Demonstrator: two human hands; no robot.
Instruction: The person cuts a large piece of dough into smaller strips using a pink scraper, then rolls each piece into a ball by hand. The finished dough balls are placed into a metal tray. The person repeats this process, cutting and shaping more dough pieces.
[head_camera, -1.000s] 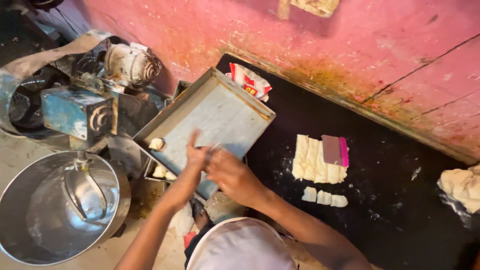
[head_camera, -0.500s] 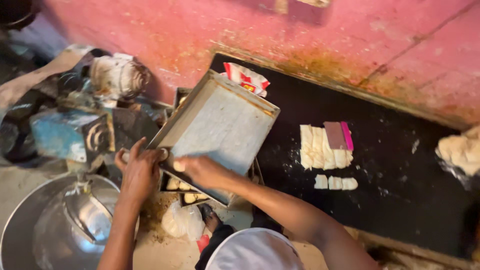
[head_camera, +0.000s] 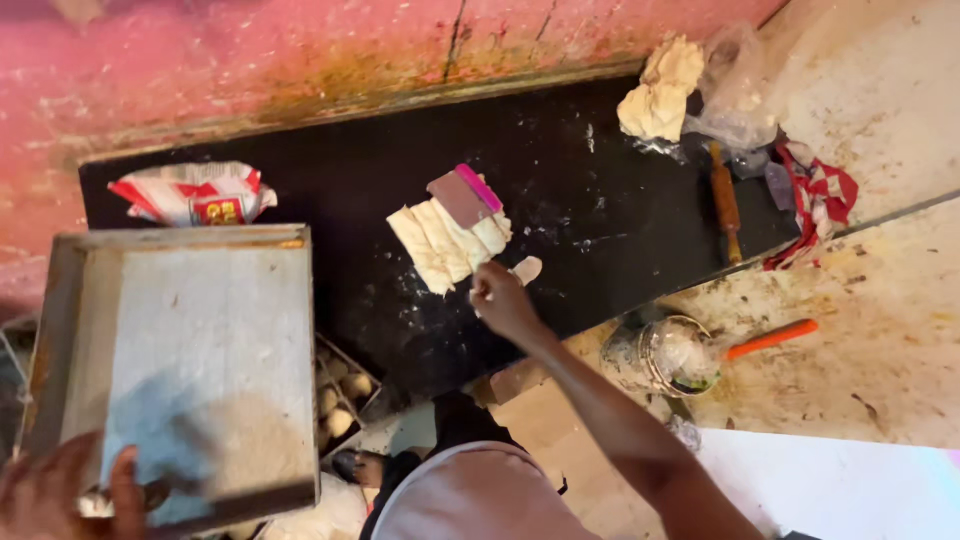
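Note:
My left hand grips the near corner of a floured rectangular metal tray at the lower left. My right hand reaches onto the black counter, its fingers curled on a small dough piece. Just beyond it lies a block of cut dough strips. A flat scraper with a pink handle rests on top of the block.
A red-and-white packet lies behind the tray. Under the tray's right edge is a lower tray with dough balls. A dough lump, rolling pin and red-checked cloth lie far right; a glass jar and an orange-handled tool lie nearer.
My right hand has left the tray and moved right to the small dough pieces on the counter. My left hand stays at the tray's corner. The view has swung right.

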